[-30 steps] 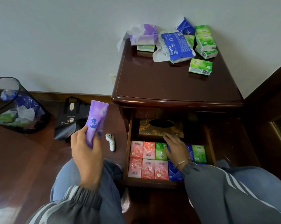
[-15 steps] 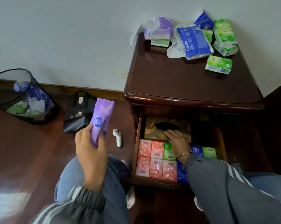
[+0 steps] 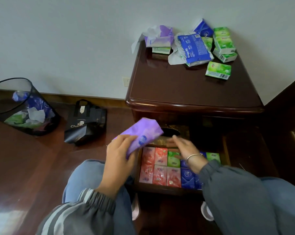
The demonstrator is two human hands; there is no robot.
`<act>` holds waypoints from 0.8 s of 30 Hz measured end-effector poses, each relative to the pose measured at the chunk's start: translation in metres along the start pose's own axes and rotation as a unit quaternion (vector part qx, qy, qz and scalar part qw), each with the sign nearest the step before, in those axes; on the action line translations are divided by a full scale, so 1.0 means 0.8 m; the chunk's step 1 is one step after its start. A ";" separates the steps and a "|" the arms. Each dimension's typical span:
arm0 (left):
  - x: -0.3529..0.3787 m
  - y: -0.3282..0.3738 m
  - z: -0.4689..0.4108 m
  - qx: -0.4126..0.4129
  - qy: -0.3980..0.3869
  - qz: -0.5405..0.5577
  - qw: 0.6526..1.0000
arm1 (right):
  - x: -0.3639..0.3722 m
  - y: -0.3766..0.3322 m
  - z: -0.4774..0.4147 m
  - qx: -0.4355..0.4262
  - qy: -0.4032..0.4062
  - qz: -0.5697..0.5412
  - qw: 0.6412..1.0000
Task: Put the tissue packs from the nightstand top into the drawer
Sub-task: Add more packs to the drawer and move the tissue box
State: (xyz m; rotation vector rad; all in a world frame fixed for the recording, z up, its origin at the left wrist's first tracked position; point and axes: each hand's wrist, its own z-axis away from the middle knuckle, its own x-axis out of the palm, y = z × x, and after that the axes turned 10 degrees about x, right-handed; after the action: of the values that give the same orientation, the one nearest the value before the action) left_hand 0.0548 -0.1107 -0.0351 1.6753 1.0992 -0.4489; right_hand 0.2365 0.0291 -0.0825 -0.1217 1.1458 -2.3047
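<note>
My left hand [image 3: 117, 160] grips a purple tissue pack [image 3: 140, 134] and holds it tilted over the left rear corner of the open drawer [image 3: 160, 188]. Inside the drawer lie rows of pink, green and blue packs [image 3: 160, 168] in front of a brown tissue box [image 3: 175, 133]. My right hand [image 3: 185, 148] hovers over the drawer, fingers loosely spread and blurred, holding nothing. On the nightstand top [image 3: 185, 89], near the wall, are a large blue pack [image 3: 195, 47], a purple open pack [image 3: 160, 39] and several green packs [image 3: 218, 71].
A black mesh waste bin [image 3: 23, 107] with crumpled wrappers stands on the wooden floor at the left. A black shopping bag [image 3: 85, 122] lies between the bin and the nightstand. My knees frame the drawer front. Dark furniture stands at the right edge.
My left hand has carried the purple pack to the right, from beside the nightstand to above the drawer. My right hand has lifted off the packs in the drawer.
</note>
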 end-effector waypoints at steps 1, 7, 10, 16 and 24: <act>0.006 0.007 0.002 0.041 -0.046 -0.013 0.998 | -0.013 -0.008 0.011 0.071 -0.049 -0.077 0.993; 0.046 0.049 0.007 0.237 -0.142 -0.056 0.959 | -0.082 0.003 0.052 0.148 -0.078 -0.112 0.980; 0.065 0.059 0.005 0.287 -0.165 -0.060 0.942 | -0.095 0.028 0.061 0.146 -0.029 -0.133 0.980; 0.086 0.039 0.000 0.032 -0.245 -0.079 0.966 | -0.138 0.051 0.056 0.167 0.148 -0.294 0.929; 0.104 -0.004 0.002 -0.408 -0.252 0.046 0.877 | -0.141 0.092 0.024 0.101 0.373 -0.342 0.856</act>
State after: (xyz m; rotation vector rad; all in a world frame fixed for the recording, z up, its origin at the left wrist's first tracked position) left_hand 0.0950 -0.0750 -0.0990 0.7862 0.6611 -0.2710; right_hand 0.3698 0.0385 -0.1081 0.5968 1.3382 -3.2498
